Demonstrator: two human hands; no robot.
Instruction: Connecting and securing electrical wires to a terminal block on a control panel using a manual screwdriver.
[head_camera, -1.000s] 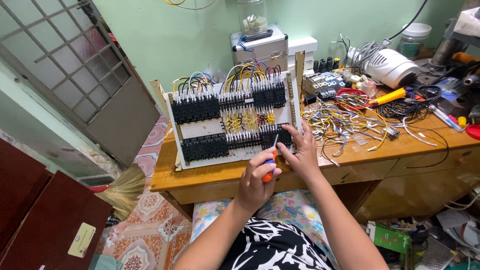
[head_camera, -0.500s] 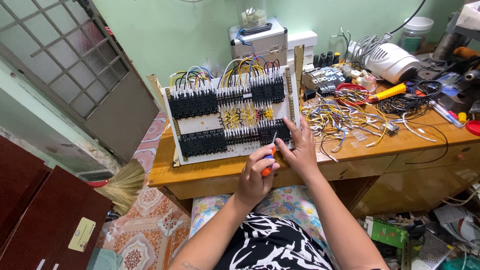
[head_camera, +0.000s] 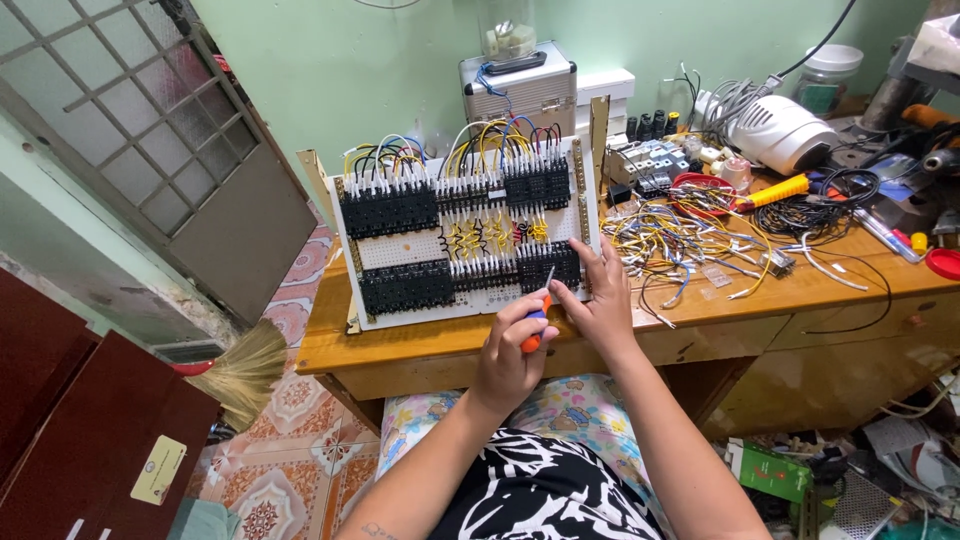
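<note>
A white wiring panel with rows of black relay sockets and yellow, blue and red wires leans on a wooden desk. My left hand grips an orange-and-blue screwdriver, its tip on the lower right black block of the panel. My right hand rests on the panel's lower right corner, fingers against that same block.
Loose cut wires litter the desk to the right, beside a yellow-handled tool, a white appliance and a metal case at the back. A broom and a dark red cabinet stand at left. Clutter covers the floor at right.
Both hands stay at the panel's lower right corner. The screwdriver has tilted a little and the view has shifted slightly.
</note>
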